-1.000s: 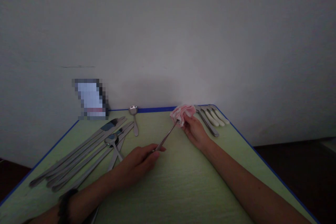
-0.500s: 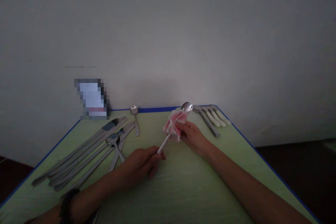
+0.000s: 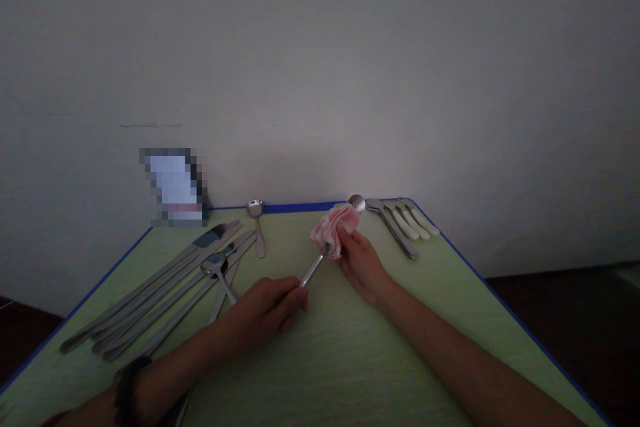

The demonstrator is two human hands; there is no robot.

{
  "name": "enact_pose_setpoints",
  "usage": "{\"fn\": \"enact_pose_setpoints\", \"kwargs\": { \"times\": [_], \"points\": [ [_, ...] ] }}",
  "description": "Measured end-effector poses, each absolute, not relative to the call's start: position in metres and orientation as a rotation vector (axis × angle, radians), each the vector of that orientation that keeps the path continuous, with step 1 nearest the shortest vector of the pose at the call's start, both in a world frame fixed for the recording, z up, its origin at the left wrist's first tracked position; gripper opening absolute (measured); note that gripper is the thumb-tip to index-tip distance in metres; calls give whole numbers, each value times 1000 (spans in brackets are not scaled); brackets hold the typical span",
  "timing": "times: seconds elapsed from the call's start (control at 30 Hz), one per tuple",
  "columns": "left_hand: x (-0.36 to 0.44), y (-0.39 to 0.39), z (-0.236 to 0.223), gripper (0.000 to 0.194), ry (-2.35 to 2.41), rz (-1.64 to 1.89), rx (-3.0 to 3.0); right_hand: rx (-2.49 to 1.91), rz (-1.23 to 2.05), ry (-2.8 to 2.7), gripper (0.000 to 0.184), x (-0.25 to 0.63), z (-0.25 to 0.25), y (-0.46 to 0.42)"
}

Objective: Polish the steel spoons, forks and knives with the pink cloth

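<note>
My left hand (image 3: pixel 267 307) is closed round the handle end of a metal spoon (image 3: pixel 313 270) that slants up to the right over the green table (image 3: pixel 350 347). My right hand (image 3: pixel 357 260) grips a pink-and-white cloth (image 3: pixel 333 230) wrapped round the spoon's shaft. The spoon's bowl (image 3: pixel 357 201) sticks out beyond the cloth near the table's far edge.
Several long knives and spoons (image 3: pixel 165 287) lie fanned out at the left. A single spoon (image 3: pixel 257 223) lies near the far edge. White-handled cutlery (image 3: pixel 403 223) lies at the far right corner. A blurred-out object (image 3: pixel 174 187) stands against the wall.
The cloth slid down from the spoon's bowl onto the shaft, so the bowl now shows. My left hand stayed on the handle.
</note>
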State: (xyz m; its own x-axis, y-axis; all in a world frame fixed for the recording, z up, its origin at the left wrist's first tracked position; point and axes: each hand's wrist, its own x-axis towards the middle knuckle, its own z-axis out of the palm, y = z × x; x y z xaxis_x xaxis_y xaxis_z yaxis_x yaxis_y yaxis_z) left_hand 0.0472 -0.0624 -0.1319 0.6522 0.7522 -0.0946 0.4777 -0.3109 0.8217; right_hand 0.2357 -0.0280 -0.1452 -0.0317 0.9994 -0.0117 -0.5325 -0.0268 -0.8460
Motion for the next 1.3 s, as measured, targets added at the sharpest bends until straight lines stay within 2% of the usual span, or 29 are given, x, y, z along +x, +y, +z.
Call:
{"fn": "enact_pose_setpoints", "kwargs": {
  "times": [0.17,0.27,0.4,0.53,0.67,0.8,0.93,1.13,1.3],
  "points": [
    [49,-63,-135,40,1048,444,1887,-851,1541,-1351,25,238,-138,-38],
    [51,-63,-134,43,1090,462,1864,-796,1572,-1469,24,237,-133,-42],
    [50,-62,-131,40,1082,477,1940,-870,1525,-1352,26,235,-136,-41],
    [48,-64,-129,38,1021,421,2044,-803,1518,-887,24,238,-145,-28],
    [46,-68,-128,38,919,365,2142,-791,1355,-548,19,253,-151,-9],
    [44,-69,-129,36,911,346,2080,-799,1279,-659,18,265,-150,0],
    [43,-67,-128,23,887,439,1970,-793,1341,-791,18,264,-146,-6],
    [48,-68,-124,39,992,570,1737,-846,1380,-874,11,260,-144,-11],
    [47,-66,-128,49,966,579,1770,-848,1341,-878,14,260,-144,-11]
  ]
}}
